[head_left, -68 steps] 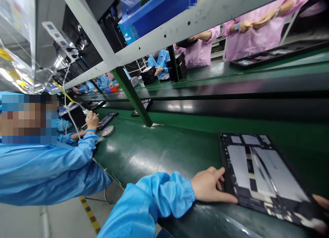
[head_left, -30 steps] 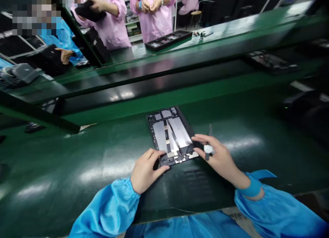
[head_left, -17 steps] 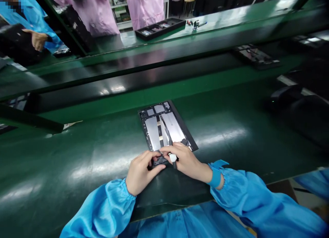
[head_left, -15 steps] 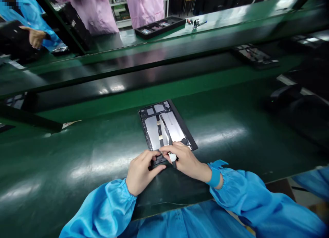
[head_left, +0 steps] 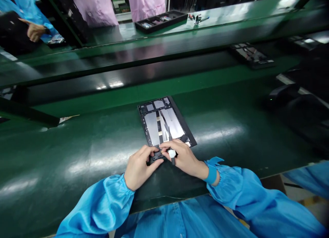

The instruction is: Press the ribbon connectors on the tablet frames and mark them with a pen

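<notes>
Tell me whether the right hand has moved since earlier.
Yes: the right hand moved left along the near edge of the tablet, toward the left hand.

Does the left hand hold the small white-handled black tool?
No, the right hand holds that tool; the left hand touches a black part.

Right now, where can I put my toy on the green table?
The green belt is bare left and right of the tablet housing. It's crowded at its near edge, where the left hand and right hand meet by a white-handled tool.
</notes>
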The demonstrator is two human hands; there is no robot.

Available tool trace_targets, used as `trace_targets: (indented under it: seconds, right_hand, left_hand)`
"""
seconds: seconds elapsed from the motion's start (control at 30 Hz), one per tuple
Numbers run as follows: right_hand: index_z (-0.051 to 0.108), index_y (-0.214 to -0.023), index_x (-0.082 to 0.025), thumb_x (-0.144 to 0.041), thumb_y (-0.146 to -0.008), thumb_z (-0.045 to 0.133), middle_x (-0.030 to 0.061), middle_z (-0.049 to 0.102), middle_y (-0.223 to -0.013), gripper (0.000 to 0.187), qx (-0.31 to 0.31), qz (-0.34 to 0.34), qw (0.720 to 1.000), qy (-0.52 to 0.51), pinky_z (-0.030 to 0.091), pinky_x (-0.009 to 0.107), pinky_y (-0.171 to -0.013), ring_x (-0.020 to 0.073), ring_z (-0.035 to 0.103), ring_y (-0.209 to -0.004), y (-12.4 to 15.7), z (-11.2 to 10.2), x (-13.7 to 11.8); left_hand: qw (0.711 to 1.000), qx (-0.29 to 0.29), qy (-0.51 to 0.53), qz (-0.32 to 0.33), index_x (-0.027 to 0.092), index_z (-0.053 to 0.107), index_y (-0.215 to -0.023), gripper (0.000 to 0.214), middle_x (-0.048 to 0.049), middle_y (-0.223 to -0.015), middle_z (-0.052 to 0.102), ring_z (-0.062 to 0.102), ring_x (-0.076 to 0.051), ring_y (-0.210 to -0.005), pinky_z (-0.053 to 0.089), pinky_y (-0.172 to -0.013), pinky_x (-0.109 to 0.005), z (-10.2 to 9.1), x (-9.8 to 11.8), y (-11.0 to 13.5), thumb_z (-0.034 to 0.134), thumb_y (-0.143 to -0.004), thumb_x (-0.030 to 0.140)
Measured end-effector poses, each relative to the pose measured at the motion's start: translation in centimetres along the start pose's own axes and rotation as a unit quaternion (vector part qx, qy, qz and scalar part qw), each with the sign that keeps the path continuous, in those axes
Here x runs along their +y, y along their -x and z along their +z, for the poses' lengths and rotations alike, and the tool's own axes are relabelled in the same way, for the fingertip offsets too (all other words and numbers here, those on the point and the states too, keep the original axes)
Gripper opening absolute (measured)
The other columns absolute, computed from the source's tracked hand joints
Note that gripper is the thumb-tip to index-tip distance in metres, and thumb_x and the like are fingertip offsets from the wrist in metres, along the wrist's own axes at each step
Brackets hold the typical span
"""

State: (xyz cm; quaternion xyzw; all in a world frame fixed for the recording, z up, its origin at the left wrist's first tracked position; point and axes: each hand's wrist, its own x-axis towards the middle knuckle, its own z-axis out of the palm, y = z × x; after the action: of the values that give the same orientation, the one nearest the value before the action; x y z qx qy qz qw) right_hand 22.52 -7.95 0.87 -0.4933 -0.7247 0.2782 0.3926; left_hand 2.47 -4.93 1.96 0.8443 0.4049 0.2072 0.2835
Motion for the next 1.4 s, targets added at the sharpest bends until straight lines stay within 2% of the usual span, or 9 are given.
trace_targets:
  seconds: [0.07, 0.13, 0.27, 0.43, 0.7, 0.83, 0.97, 1.2, 1.4]
  right_hand:
    - [0.063, -0.109, -0.02, -0.012, -0.089, 0.056, 0.004, 0.071, -0.086, 0.022, 0.0, -0.002, 1.0, -0.005, 0.049, 0.033, -0.076, 0.0201, 0.063, -0.081, 0.0, 0.0, 0.0]
    - [0.063, -0.11, -0.02, -0.011, -0.088, 0.057, 0.0042, 0.071, -0.088, 0.024, -0.004, -0.001, 1.0, -0.012, 0.049, 0.033, -0.076, 0.0201, 0.062, -0.082, 0.1, -0.1, 0.1]
    - [0.063, -0.111, -0.022, -0.009, -0.086, 0.057, 0.004, 0.07, -0.091, 0.028, -0.014, 0.007, 1.0, -0.015, 0.049, 0.033, -0.075, 0.0197, 0.061, -0.083, 0.1, -0.1, 0.2]
    - [0.061, -0.109, -0.022, -0.003, -0.084, 0.055, 0.0019, 0.07, -0.086, 0.032, -0.022, -0.01, 1.0, -0.007, 0.048, 0.032, -0.074, 0.0191, 0.059, -0.079, 0.1, 0.0, 0.2]
    - [0.056, -0.119, -0.023, 0.006, -0.07, 0.049, 0.003, 0.064, -0.088, 0.057, -0.062, -0.013, 0.998, 0.011, 0.048, 0.035, -0.078, 0.022, 0.056, -0.085, 0.3, -0.1, 0.5]
    - [0.054, -0.123, -0.023, 0.008, -0.066, 0.044, 0.0034, 0.064, -0.089, 0.066, -0.059, -0.018, 0.998, 0.019, 0.048, 0.036, -0.078, 0.0226, 0.055, -0.085, 0.3, -0.1, 0.6]
    - [0.052, -0.125, -0.023, 0.009, -0.063, 0.04, 0.0036, 0.064, -0.09, 0.072, -0.061, -0.045, 0.997, 0.016, 0.049, 0.036, -0.078, 0.0225, 0.055, -0.086, 0.1, -0.2, 0.5]
    - [0.052, -0.127, -0.022, 0.009, -0.063, 0.042, 0.0041, 0.064, -0.091, 0.073, -0.075, -0.043, 0.996, 0.022, 0.05, 0.036, -0.079, 0.0224, 0.056, -0.087, 0.0, -0.7, 0.4]
    - [0.055, -0.127, -0.022, 0.007, -0.073, 0.044, 0.0049, 0.066, -0.092, 0.063, -0.074, -0.043, 0.996, 0.035, 0.051, 0.037, -0.078, 0.0219, 0.059, -0.086, -0.3, -0.5, 0.5]
  left_hand:
    - [1.0, -0.007, 0.01, -0.012, 0.022, 0.064, -0.099, 0.014, 0.002, -0.08, 0.058, 0.052, -0.009, -0.063, 0.043, -0.061, -0.021, 0.0, 0.0, 0.1, 0.056, -0.094, 0.033]
    - [1.0, -0.011, 0.023, -0.018, 0.023, 0.064, -0.099, 0.013, 0.0024, -0.08, 0.057, 0.052, -0.009, -0.063, 0.042, -0.061, -0.021, 0.1, 0.0, 0.1, 0.057, -0.094, 0.031]
    - [0.999, -0.018, 0.044, -0.026, 0.022, 0.061, -0.111, 0.029, 0.0032, -0.081, 0.057, 0.05, -0.009, -0.061, 0.042, -0.06, -0.022, 0.2, 0.0, 0.1, 0.067, -0.086, 0.037]
    - [0.999, -0.013, 0.039, -0.029, 0.023, 0.065, -0.093, 0.01, 0.0036, -0.074, 0.055, 0.051, -0.01, -0.062, 0.041, -0.062, -0.022, 0.2, 0.1, 0.1, 0.057, -0.093, 0.028]
    - [0.999, -0.034, -0.009, -0.015, 0.021, 0.064, -0.087, 0.009, 0.0019, -0.079, 0.059, 0.056, -0.012, -0.071, 0.044, -0.063, -0.023, 0.3, 0.0, -0.1, 0.057, -0.093, 0.026]
    - [0.989, -0.007, -0.127, 0.077, 0.022, 0.066, -0.092, 0.014, -0.0011, -0.086, 0.063, 0.057, -0.014, -0.078, 0.046, -0.067, -0.025, 0.0, 0.0, 0.6, 0.053, -0.096, 0.026]
    - [0.958, -0.012, -0.226, 0.178, 0.02, 0.06, -0.12, 0.026, -0.0066, -0.11, 0.065, 0.057, -0.019, -0.091, 0.05, -0.078, -0.032, -0.7, -0.7, 1.5, 0.051, -0.096, 0.019]
    - [0.94, -0.023, -0.244, 0.239, 0.025, 0.055, -0.131, 0.036, -0.0082, -0.116, 0.064, 0.057, -0.021, -0.101, 0.051, -0.081, -0.033, -1.3, -2.3, 1.7, 0.045, -0.098, 0.015]
    - [0.927, -0.044, -0.281, 0.244, 0.025, 0.049, -0.137, 0.04, -0.0092, -0.114, 0.064, 0.058, -0.021, -0.098, 0.049, -0.079, -0.032, -1.1, -2.1, 1.6, 0.038, -0.099, 0.015]
